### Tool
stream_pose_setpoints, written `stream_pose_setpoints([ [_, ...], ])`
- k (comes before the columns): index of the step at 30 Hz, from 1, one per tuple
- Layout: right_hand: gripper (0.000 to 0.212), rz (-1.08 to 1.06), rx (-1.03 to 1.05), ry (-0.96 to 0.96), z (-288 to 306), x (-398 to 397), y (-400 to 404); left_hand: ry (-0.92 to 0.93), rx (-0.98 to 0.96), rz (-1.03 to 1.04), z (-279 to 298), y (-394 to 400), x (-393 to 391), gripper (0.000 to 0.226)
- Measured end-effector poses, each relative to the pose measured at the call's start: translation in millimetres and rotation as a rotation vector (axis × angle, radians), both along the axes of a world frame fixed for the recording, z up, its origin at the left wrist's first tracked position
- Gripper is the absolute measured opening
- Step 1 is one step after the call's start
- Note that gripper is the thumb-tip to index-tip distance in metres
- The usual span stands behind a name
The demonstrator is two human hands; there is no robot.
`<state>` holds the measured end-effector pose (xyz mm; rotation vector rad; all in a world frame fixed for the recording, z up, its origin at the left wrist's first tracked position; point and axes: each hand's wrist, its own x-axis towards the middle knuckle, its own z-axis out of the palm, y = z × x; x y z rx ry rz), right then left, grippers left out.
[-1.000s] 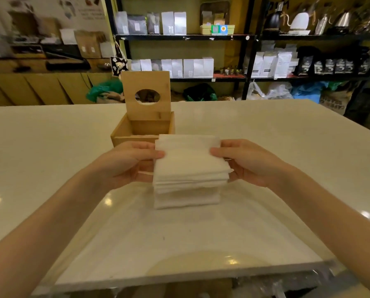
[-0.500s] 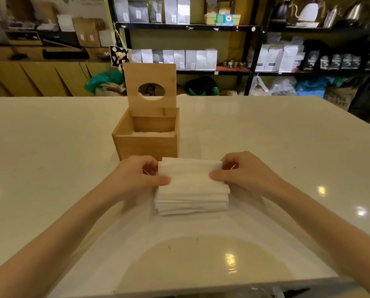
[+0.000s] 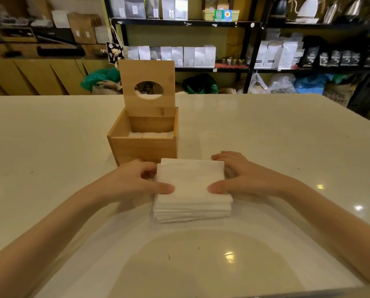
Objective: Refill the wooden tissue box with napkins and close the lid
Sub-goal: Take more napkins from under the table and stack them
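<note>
A stack of white napkins [image 3: 192,190] rests on the table just in front of the wooden tissue box [image 3: 144,147]. The box's lid [image 3: 147,72], with an oval hole, stands upright at the back, and some napkins show low inside the box. My left hand [image 3: 134,181] grips the stack's left side, thumb on top. My right hand [image 3: 240,177] grips the right side the same way, fingers behind the stack.
The cream table [image 3: 287,147] spreads wide on both sides of the box. Black shelves [image 3: 201,23] with bags and kettles stand beyond the far edge, with wooden cabinets [image 3: 29,76] to the left.
The napkin stack, held lifted a second ago, has come down onto the table in front of the box. Both hands stayed on its sides, thumbs now pressing on top.
</note>
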<state>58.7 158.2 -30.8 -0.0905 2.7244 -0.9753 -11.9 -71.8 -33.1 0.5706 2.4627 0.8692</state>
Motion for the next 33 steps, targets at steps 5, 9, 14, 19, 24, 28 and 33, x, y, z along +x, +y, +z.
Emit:
stream_pose_setpoints([
  [5,0.062,0.026,0.044,-0.04,8.3,-2.3,-0.1,-0.029,0.01,0.0,-2.0,3.5,-1.2,0.06],
  [9,0.053,0.012,-0.006,-0.06,9.4,-2.4,-2.9,-0.105,0.084,-0.005,-0.5,5.7,0.1,0.046],
  [14,0.028,-0.006,-0.164,0.014,4.6,-0.6,-3.3,-0.07,0.157,-0.008,1.8,4.7,5.3,0.028],
  [19,0.025,-0.018,-0.3,0.091,9.5,4.4,-8.1,-0.08,0.285,0.001,9.2,0.4,9.8,0.031],
  [24,0.039,-0.097,-0.447,0.149,21.5,2.9,-13.0,-0.106,0.451,0.103,24.6,-6.7,12.7,0.047],
  [28,0.057,-0.136,-0.622,0.134,42.2,-7.0,-20.1,-0.174,0.647,0.128,44.6,-16.3,12.3,0.038],
  [33,0.034,-0.118,-0.768,0.098,72.9,-28.3,-31.4,-0.206,0.732,0.234,74.0,-29.7,-2.9,0.032],
])
